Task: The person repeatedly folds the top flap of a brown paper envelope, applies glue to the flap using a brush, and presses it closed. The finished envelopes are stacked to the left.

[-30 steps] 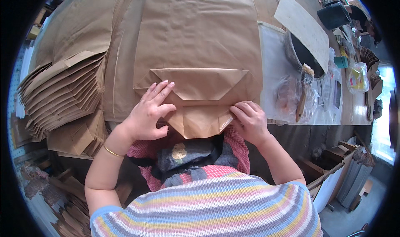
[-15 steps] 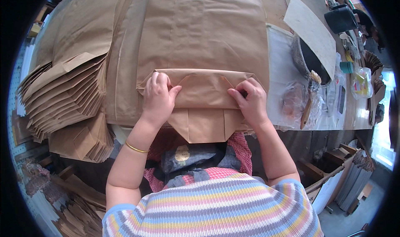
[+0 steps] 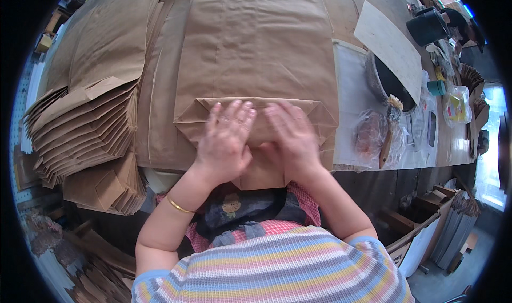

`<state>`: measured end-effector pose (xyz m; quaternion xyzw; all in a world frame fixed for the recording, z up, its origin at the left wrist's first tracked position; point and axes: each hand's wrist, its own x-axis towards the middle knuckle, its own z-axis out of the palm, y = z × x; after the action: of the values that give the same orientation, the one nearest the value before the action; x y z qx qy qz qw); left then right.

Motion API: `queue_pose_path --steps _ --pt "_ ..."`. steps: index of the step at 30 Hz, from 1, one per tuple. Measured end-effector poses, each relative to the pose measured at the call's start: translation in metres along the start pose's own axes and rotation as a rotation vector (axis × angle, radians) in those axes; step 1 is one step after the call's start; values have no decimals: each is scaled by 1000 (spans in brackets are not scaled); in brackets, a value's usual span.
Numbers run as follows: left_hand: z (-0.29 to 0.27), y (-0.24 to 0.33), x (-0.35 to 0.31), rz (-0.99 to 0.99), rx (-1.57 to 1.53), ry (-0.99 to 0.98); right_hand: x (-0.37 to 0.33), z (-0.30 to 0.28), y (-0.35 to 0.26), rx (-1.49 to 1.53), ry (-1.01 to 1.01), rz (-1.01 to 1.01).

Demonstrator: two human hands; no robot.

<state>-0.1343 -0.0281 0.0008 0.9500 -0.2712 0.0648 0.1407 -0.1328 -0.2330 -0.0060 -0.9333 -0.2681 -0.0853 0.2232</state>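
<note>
A large brown kraft paper bag (image 3: 256, 47) lies flat in front of me, its near end folded into a bottom with slanted corners. My left hand (image 3: 226, 138) rests on this folded end, fingers stretched out and pointing away from me. Beside it, my right hand (image 3: 293, 135) lies on the same fold with its fingers extended, somewhat blurred by motion. Neither hand grips anything. Below the hands, a paper flap (image 3: 261, 176) hangs over the table's near edge. The middle of the fold is partly hidden under my palms.
Stacked folded paper bags (image 3: 82, 127) fan out at the left. To the right, a wooden-handled brush (image 3: 390, 135) lies by clear plastic wrap, near a dark basin (image 3: 392, 82) partly covered by a pale board (image 3: 388, 50). A dark green container (image 3: 428, 26) stands farther back.
Both hands have moved inward from the fold's corners. Their pinched fingers have opened and now lie flat on the paper. The upper folded edge now lies flatter, with its slanted corners showing.
</note>
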Motion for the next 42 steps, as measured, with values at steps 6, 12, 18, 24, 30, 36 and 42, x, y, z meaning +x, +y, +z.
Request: queue_pose_path --steps 6,12,18,24,30,36,42 --pt "4 -4 -5 -241 85 -367 -11 1 -4 -30 -195 141" --pt "-15 43 25 -422 486 -608 -15 -36 33 398 155 311" --pt "36 10 36 84 221 61 -11 -44 18 491 181 311" --pt "-105 -66 52 222 602 27 -11 -54 -5 437 60 102" --pt "-246 -191 -19 15 740 195 -10 -30 1 494 15 77" --pt "-234 -230 -96 -275 414 -4 0 -22 -8 440 -9 1" --pt "-219 -179 -74 -391 1024 35 -6 -35 9 505 -59 51"
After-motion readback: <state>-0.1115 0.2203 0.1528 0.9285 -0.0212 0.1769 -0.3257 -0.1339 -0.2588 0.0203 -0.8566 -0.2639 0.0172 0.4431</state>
